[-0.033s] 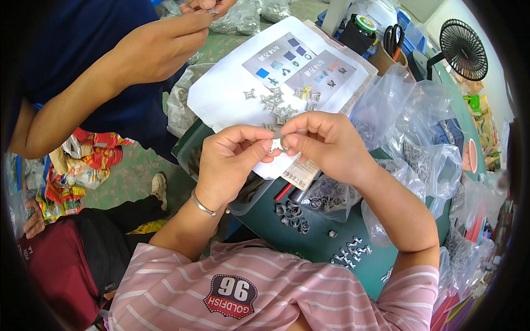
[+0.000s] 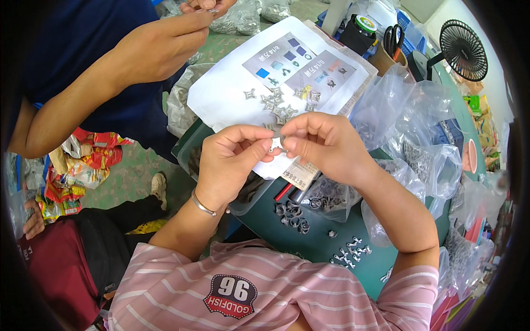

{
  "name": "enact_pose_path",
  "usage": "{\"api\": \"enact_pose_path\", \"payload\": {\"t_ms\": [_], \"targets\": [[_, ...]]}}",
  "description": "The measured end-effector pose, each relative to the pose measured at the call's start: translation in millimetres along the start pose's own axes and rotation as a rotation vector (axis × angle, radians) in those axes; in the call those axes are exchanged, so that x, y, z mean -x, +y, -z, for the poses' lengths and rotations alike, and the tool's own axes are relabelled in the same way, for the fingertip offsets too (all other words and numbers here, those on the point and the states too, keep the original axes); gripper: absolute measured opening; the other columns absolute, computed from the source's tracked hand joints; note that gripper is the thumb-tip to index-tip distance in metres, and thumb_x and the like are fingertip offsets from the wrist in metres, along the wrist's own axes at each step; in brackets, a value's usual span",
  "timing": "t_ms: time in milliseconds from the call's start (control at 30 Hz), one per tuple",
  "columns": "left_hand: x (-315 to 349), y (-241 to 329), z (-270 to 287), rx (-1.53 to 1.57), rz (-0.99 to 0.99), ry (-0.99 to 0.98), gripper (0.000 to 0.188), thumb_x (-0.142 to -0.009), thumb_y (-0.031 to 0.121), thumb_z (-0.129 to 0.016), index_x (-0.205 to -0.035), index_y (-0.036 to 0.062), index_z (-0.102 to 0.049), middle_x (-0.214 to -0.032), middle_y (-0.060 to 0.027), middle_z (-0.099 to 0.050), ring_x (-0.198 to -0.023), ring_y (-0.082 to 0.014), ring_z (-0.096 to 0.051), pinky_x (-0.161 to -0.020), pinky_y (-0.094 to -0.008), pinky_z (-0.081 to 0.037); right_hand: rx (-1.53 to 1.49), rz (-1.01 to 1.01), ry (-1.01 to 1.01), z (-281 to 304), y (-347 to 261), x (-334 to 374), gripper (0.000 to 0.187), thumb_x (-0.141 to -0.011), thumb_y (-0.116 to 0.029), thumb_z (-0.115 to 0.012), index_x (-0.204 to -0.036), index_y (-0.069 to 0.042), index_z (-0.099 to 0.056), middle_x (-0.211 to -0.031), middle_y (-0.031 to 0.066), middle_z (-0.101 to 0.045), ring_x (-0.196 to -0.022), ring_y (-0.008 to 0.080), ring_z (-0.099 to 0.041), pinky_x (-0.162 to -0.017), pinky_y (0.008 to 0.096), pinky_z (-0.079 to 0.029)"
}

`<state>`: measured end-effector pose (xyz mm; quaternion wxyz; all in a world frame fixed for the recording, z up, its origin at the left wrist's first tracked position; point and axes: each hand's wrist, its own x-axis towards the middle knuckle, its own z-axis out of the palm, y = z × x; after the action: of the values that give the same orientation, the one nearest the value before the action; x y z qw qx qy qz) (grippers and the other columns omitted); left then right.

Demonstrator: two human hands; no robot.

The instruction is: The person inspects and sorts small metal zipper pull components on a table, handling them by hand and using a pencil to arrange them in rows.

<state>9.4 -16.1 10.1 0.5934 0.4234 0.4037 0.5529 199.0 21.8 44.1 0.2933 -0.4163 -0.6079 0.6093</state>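
- A co-worker's hand [image 2: 176, 41] is at the left of the white sheet [image 2: 218, 96], beyond its far-left edge and well apart from the person's own hands.
- The left hand [image 2: 232, 157] is over the near-left part of the sheet. Its grip is clamped, thumb against fingers, on the left side of a small silver piece [image 2: 275, 145].
- Star-shaped metal pieces [image 2: 270, 103] lie loose on the sheet, on the far side of both hands, some overlapping.
- The small silver piece is over the near end of the sheet, directly between the two sets of fingertips. It lies to the right of the left grip and to the left of the right grip, so neither hand is clearly nearer. Fingertips cover its ends, and its long axis cannot be told.
- Dark metal rings [image 2: 291, 208] sit in a cluster on the green surface [image 2: 309, 248], off the near edge of the sheet.
- The right hand [image 2: 328, 146] is at the near-right part of the sheet. Its grip appears clamped on the piece's right side; whether a second part is hidden there cannot be told.
- Small silver parts [image 2: 351, 252] lie on the surface, farther right and nearer the person than the sheet.
- Clear plastic bags [image 2: 436, 160] stand to the right of the sheet.
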Motion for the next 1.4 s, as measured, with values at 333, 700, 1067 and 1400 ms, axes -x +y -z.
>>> {"api": "enact_pose_path", "payload": {"t_ms": [333,700,1067,1400], "targets": [[3.8,2.3,-5.7,0.029,0.020,0.005,0.011,-0.089,-0.005,-0.060,-0.100,-0.0066,-0.064,-0.093,-0.0149,-0.069,-0.083,-0.0208,-0.070,-0.074,-0.0275,-0.058,0.014,0.005,-0.015,3.0,2.8,-0.8,0.015,-0.089,-0.001,-0.064,-0.103,0.005,-0.066,-0.089,0.0052,-0.068,-0.079,0.0076,-0.062,-0.070,0.0217,-0.051],[1.8,7.5,-1.5,0.056,0.139,-0.050,0.008,-0.090,-0.002,-0.061,-0.096,-0.0063,-0.063,-0.091,-0.0126,-0.068,-0.079,-0.0195,-0.070,-0.072,-0.0272,-0.058,0.156,0.042,-0.026,4.8,-7.2,1.4,0.014,-0.085,0.000,-0.063,-0.097,0.006,-0.067,-0.079,0.0050,-0.066,-0.072,0.0074,-0.059,-0.066,0.0233,-0.049],[-7.3,-0.3,-11.3,0.136,-0.094,0.150,0.011,-0.089,-0.003,-0.062,-0.100,-0.0045,-0.060,-0.088,-0.0132,-0.068,-0.078,-0.0180,-0.069,-0.073,-0.0272,-0.058,-0.015,0.100,0.095,-6.9,-9.3,-17.2,0.018,-0.083,-0.001,-0.067,-0.100,0.004,-0.066,-0.085,0.0060,-0.068,-0.075,0.0085,-0.061,-0.066,0.0232,-0.050],[-19.1,-3.9,-7.2,0.255,-0.109,0.158,0.016,-0.086,-0.008,-0.063,-0.100,-0.0039,-0.059,-0.091,-0.0125,-0.067,-0.083,-0.0185,-0.069,-0.076,-0.0280,-0.057,-0.060,0.159,0.156,-7.8,-5.8,-34.2,0.012,-0.081,0.000,-0.068,-0.092,0.005,-0.068,-0.083,0.0073,-0.070,-0.071,0.0079,-0.062,-0.064,0.0225,-0.051]]}}
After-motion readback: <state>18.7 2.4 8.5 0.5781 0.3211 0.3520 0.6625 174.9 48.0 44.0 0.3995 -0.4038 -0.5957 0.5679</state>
